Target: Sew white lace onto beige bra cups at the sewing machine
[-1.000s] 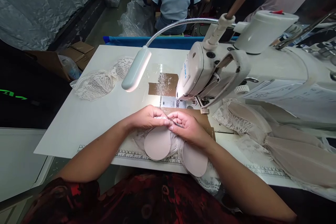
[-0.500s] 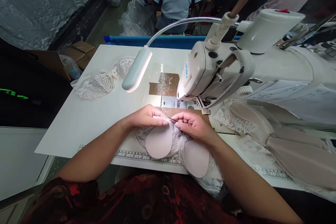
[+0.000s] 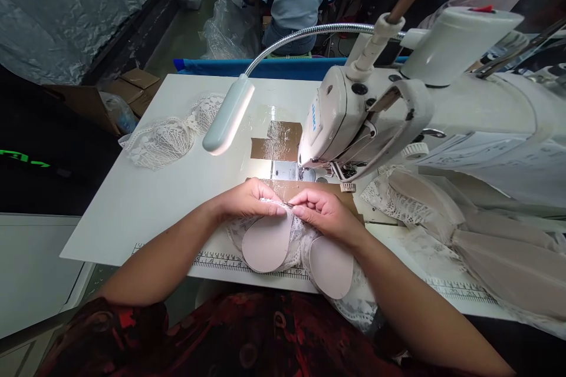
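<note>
- We look down at a white sewing table (image 3: 132,212), where a person's two bare hands meet over a lace piece (image 3: 298,241); clock directions take twelve as the table's far side.
- The left hand (image 3: 253,197) is nearly closed, fingers curled and thumb pressed down, pinching the top edge of the lace piece, which spreads from its fingertips toward five o'clock.
- The right hand (image 3: 325,212) is loosely curled, thumb and forefinger together on a slim dark object (image 3: 289,205), too small for us to identify, at its nine o'clock and the left hand's three.
- We see one pale pad (image 3: 266,245) on the lace at the left hand's five o'clock, near its thumb; a second pale pad (image 3: 331,268) lies at the right hand's six o'clock, just below the palm.
- A white sewing machine (image 3: 336,112) stands at the right hand's twelve o'clock, a lamp (image 3: 229,115) at the left hand's eleven.
- Another lace piece, a white lace pair (image 3: 161,141), rests at the left hand's ten o'clock, well apart; beige fabric (image 3: 499,265) is heaped between the right hand's three and four.
</note>
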The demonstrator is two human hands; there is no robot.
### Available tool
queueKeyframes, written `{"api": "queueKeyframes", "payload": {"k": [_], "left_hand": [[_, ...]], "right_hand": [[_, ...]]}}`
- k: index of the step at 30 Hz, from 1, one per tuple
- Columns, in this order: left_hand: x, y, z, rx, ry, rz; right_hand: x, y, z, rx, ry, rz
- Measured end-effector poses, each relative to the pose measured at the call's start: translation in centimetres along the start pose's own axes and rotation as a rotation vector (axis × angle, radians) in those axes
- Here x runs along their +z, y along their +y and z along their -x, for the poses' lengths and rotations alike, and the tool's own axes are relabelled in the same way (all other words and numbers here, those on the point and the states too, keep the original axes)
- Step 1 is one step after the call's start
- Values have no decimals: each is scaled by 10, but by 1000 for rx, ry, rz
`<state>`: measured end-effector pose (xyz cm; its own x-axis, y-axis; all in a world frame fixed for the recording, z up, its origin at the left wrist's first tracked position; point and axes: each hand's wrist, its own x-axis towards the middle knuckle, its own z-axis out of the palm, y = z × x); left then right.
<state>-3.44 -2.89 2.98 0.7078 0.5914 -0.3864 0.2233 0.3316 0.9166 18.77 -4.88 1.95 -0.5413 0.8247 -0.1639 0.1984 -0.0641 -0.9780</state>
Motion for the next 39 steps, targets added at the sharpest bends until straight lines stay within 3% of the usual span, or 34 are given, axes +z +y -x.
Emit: {"api": "queueKeyframes", "payload": {"k": [10,13,19,25,31,36,39], "left_hand": [[1,-4,-4,17,-11,-52],[2,-1,-3,-15,12,-51],[3,-1,-3,2,7,-73],[5,-2,-5,-1,32,-92],[6,-1,-2,-23,45,-95],[-2,-2,7,8,-12,-91],[-4,-2,12,43,15,-166]], "right_hand": [[9,-6,-4,-48,3,167],[7,0,-5,-49,29,127],[1,0,-5,-18,-47,70],[10,-1,-8,-64,50,236],[-10,-8,1,46,50,160],[-42,-17,40,237,13,507],[-48,-12,66,292,18,731]]}}
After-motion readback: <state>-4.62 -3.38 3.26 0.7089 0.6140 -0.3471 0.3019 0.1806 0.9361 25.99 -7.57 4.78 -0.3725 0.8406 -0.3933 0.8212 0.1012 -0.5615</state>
